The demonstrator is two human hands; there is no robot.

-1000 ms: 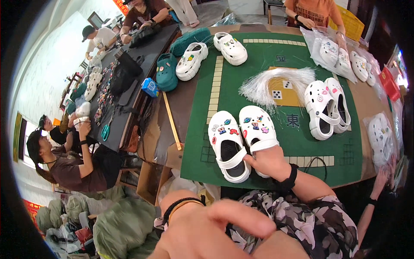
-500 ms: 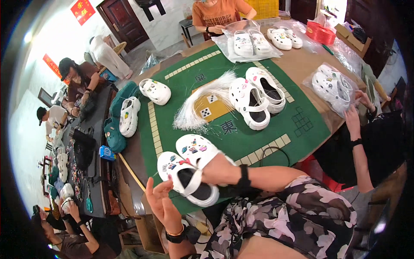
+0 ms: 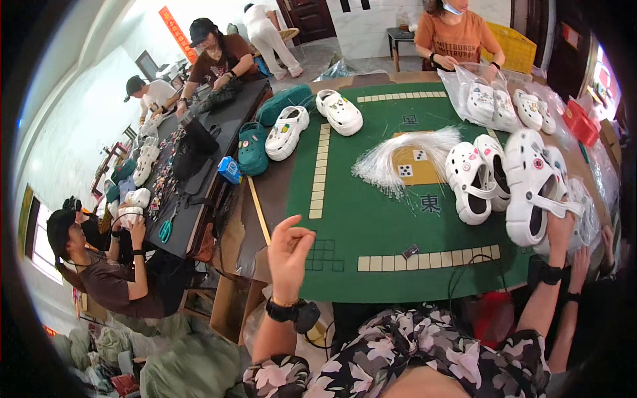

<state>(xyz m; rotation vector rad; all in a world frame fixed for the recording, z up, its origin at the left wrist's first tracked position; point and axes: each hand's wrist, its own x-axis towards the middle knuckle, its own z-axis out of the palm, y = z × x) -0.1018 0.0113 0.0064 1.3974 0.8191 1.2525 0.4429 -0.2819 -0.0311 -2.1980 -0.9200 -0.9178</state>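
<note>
My right hand (image 3: 561, 224), at the mat's right edge, is closed on white clogs (image 3: 527, 199) by the heel strap side. A round red charm shows on the front clog; the other is mostly hidden behind it. My left hand (image 3: 289, 255) is raised over the mat's near left corner, fingers loosely bent and holding nothing. Another white pair of clogs (image 3: 470, 179) with pink charms stands beside the held ones. A bundle of clear plastic strands (image 3: 385, 159) lies mid-mat. A small dark piece (image 3: 411, 251) rests near the front edge.
Single white clogs (image 3: 340, 113) and teal clogs (image 3: 252, 149) stand at the left. A blue packet (image 3: 229, 170) lies near them. Bagged clogs (image 3: 491, 106) are before a person in orange. At right, another person's hand (image 3: 580, 265) is close to mine. Several people work at the left table.
My right hand has carried the white clogs from the near left of the mat to its right edge. My left hand's fingers have bent more. The view has turned left.
</note>
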